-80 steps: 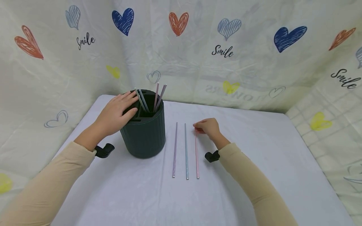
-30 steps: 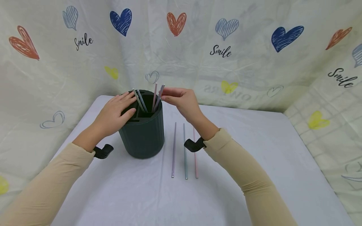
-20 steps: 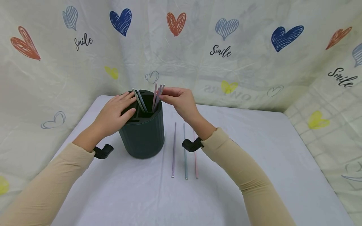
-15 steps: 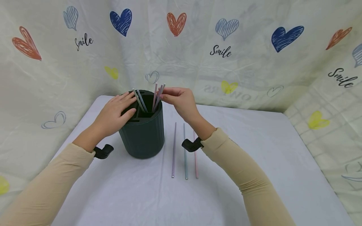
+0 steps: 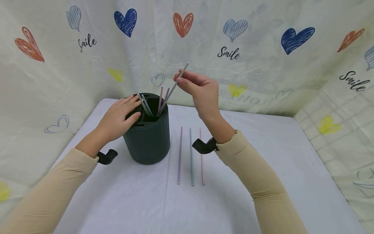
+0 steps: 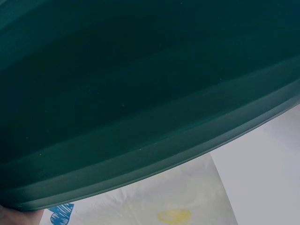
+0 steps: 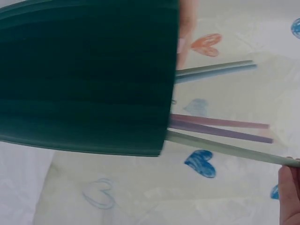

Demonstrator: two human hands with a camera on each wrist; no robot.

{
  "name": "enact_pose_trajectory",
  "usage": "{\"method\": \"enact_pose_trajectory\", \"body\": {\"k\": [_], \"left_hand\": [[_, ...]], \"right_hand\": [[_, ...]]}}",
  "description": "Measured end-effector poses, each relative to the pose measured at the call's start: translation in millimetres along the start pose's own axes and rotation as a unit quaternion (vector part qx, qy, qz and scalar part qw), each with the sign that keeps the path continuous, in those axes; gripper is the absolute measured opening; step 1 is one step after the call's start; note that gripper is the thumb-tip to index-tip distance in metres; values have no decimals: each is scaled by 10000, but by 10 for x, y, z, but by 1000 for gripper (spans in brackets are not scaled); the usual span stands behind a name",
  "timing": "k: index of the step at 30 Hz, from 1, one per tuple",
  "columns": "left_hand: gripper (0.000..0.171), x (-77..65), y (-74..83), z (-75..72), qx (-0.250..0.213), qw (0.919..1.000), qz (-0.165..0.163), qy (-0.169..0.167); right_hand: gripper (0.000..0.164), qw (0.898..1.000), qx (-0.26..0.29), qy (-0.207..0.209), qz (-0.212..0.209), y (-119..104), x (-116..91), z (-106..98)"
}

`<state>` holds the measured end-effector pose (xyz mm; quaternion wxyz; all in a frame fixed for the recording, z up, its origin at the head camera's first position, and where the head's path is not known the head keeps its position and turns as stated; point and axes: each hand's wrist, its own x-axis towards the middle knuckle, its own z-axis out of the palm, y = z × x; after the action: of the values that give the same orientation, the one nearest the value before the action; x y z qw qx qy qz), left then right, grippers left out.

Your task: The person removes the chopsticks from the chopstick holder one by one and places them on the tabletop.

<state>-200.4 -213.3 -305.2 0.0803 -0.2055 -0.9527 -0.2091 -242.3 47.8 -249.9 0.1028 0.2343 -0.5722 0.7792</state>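
A dark green, ribbed holder (image 5: 147, 143) with compartments stands on the table. My left hand (image 5: 119, 118) rests on the left of its rim, fingers extended. In the head view, my right hand (image 5: 201, 89) pinches a long pale green-grey stick (image 5: 175, 86) near its upper end. This stick slants up to the right, its lower end inside the holder. Several other thin sticks lean in the same holder, among them a pink stick (image 7: 225, 121) and a purple stick (image 7: 229, 131). Their lower ends are hidden by the holder wall.
Right of the holder, a purple stick (image 5: 180, 156), a blue stick (image 5: 192, 156) and a pink stick (image 5: 202, 162) lie side by side on the white tabletop (image 5: 131, 201). Behind hangs a pale curtain (image 5: 263, 65) printed with hearts and writing.
My right hand went from the pink stick on the table to the holder, took hold of a pale stick there, and has drawn it partly up to the right. My left hand stays put.
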Motion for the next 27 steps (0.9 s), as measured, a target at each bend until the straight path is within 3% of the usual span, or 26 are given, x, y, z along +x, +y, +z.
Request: {"method": "enact_pose_trajectory", "body": {"k": [8, 14, 17, 22, 27], "left_hand": [[54, 2, -6, 5, 7, 10000, -22, -37], [54, -1, -4, 8, -17, 10000, -19, -52], [54, 0, -7, 9, -10, 10000, -28, -51], [55, -2, -4, 0, -13, 10000, -27, -75], [55, 5, -2, -18, -19, 10000, 4, -69]], "right_hand": [[23, 9974, 153, 599, -361, -268, -18, -27], [20, 9943, 388, 905, -398, -461, -30, -88], [20, 9921, 436, 1000, -622, -559, -47, -137], [21, 9844, 511, 1238, -1145, -694, -74, -260], [25, 9747, 1042, 1634, -1111, -849, -69, -410]]}}
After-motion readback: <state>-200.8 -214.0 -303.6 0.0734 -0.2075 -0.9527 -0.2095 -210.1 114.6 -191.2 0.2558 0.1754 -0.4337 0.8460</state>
